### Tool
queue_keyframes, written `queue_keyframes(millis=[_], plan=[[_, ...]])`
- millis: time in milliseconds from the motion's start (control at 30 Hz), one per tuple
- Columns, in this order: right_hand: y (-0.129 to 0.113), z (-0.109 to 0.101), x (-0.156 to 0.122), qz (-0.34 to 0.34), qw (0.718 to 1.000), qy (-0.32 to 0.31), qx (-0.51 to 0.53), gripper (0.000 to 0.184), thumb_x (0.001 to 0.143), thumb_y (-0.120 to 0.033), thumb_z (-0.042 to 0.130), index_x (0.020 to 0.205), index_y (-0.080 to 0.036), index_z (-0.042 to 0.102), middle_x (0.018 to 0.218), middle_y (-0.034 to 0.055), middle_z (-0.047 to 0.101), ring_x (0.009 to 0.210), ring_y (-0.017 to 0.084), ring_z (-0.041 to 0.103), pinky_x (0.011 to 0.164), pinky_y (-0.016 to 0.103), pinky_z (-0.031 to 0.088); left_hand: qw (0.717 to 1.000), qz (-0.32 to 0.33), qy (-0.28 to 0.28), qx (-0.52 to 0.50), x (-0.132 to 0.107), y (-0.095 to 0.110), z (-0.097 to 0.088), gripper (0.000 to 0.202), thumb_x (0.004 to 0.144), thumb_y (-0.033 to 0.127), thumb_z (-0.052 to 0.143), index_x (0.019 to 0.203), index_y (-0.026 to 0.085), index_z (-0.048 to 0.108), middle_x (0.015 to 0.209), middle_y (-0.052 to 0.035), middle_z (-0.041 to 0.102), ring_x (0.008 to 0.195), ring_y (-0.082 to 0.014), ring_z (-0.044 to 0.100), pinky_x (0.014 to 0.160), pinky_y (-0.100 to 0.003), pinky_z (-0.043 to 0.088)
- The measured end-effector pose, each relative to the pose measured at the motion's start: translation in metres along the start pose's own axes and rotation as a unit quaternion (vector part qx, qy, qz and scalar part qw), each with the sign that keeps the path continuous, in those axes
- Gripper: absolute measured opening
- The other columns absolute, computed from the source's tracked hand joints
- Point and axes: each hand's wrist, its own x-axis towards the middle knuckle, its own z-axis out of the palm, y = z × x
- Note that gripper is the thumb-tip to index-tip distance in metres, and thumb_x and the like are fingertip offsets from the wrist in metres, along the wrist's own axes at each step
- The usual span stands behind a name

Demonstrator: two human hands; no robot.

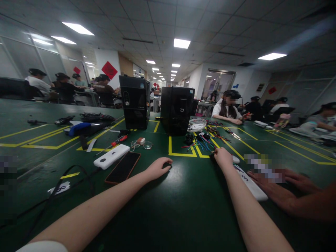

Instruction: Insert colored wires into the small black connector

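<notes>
Left hand (159, 168) low over the green table (168, 217), thumb and fingers spread apart, right of the dark phone (123, 168). Right hand (223, 157) at the near end of the coloured wires (202, 142), fingertips curled down; cannot tell whether they pinch a wire. Wires lie near the right-hand black computer tower (176, 113), by its right corner. White slab marked 3 (256, 190) lies beside the right forearm (243, 199)

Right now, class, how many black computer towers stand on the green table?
2. The left tower stands beyond the glasses; the right tower stands left of the white basket. A dark shape behind the right tower is too hidden to identify.
</notes>
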Motion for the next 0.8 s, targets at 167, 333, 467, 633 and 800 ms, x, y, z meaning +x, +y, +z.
queue_keyframes(millis=[167, 333, 467, 633, 800], plan=[[0.002, 0.002, 0.001, 0.001, 1.000, -0.003, -0.007, 0.025, 0.079, -0.021, 0.045, 0.091, -0.020, 0.067, 0.098, 0.0093, 0.060, 0.084, 0.019, 0.060, 0.065, 0.025, 0.042, 1.000, 0.000, -0.003, 0.006, 0.000, -0.001, 0.001, 0.028, 0.081, 0.027, 0.052, 0.108, 0.020, 0.059, 0.111, -0.0053, 0.061, 0.106, -0.0202, 0.054, 0.095, -0.034, 0.040], [0.004, 0.002, 0.002, -0.010, 1.000, -0.014, -0.017, 0.026, 0.080, -0.021, 0.044, 0.091, -0.020, 0.067, 0.098, 0.0098, 0.060, 0.085, 0.020, 0.060, 0.067, 0.025, 0.043, 1.000, -0.004, -0.004, 0.004, 0.001, -0.002, 0.004, 0.029, 0.081, 0.026, 0.052, 0.108, 0.020, 0.059, 0.112, -0.0051, 0.061, 0.106, -0.0203, 0.054, 0.095, -0.034, 0.040], [0.003, -0.002, 0.001, -0.019, 0.998, -0.053, -0.019, 0.027, 0.080, -0.018, 0.044, 0.092, -0.018, 0.068, 0.100, 0.0116, 0.062, 0.088, 0.020, 0.060, 0.070, 0.026, 0.043, 1.000, 0.006, -0.002, 0.005, 0.001, -0.001, 0.004, 0.028, 0.082, 0.027, 0.052, 0.108, 0.020, 0.059, 0.111, -0.0053, 0.062, 0.105, -0.0200, 0.054, 0.095, -0.034, 0.040], [0.002, -0.008, 0.001, -0.023, 0.996, -0.087, -0.008, 0.028, 0.081, -0.017, 0.044, 0.092, -0.014, 0.068, 0.098, 0.0142, 0.064, 0.088, 0.019, 0.060, 0.073, 0.025, 0.042, 1.000, 0.001, -0.010, 0.004, 0.000, 0.004, 0.000, 0.028, 0.082, 0.028, 0.051, 0.108, 0.020, 0.059, 0.111, -0.0054, 0.061, 0.106, -0.0200, 0.054, 0.094, -0.034, 0.040], [0.013, -0.013, 0.004, 0.018, 0.999, -0.038, 0.017, 0.033, 0.086, -0.023, 0.037, 0.099, -0.013, 0.066, 0.098, 0.0146, 0.065, 0.089, 0.020, 0.061, 0.072, 0.025, 0.042, 1.000, 0.003, -0.012, 0.007, -0.001, 0.005, -0.001, 0.028, 0.082, 0.028, 0.051, 0.108, 0.020, 0.059, 0.111, -0.0047, 0.061, 0.106, -0.0201, 0.054, 0.095, -0.035, 0.040]])
